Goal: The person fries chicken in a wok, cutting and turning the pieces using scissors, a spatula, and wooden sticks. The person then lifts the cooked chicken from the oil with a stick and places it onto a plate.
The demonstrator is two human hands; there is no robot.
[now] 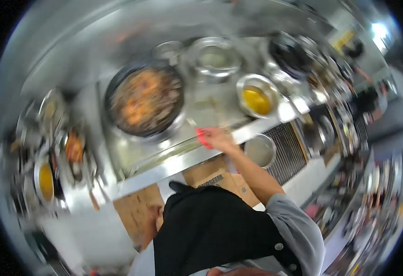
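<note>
My right hand [217, 138] is closed around a small red tool [204, 139] at the front edge of the metal counter. A pale tip seems to stick out of the tool's far side, but blur hides its kind. Left of that hand stands a big dark wok [114, 112], with orange and brown food [141, 94] bubbling in it. My left hand [154, 214] hangs low beside my black apron, away from the counter. Its fingers are too smeared to read.
A metal bowl [239, 87] of yellow liquid and a metal pot [196, 64] stand right of the wok. Further right is a dark pan [289, 55]. Bowls and utensils crowd the left, including a bowl [37, 181] with yellow contents. Cardboard [134, 211] lies below the counter.
</note>
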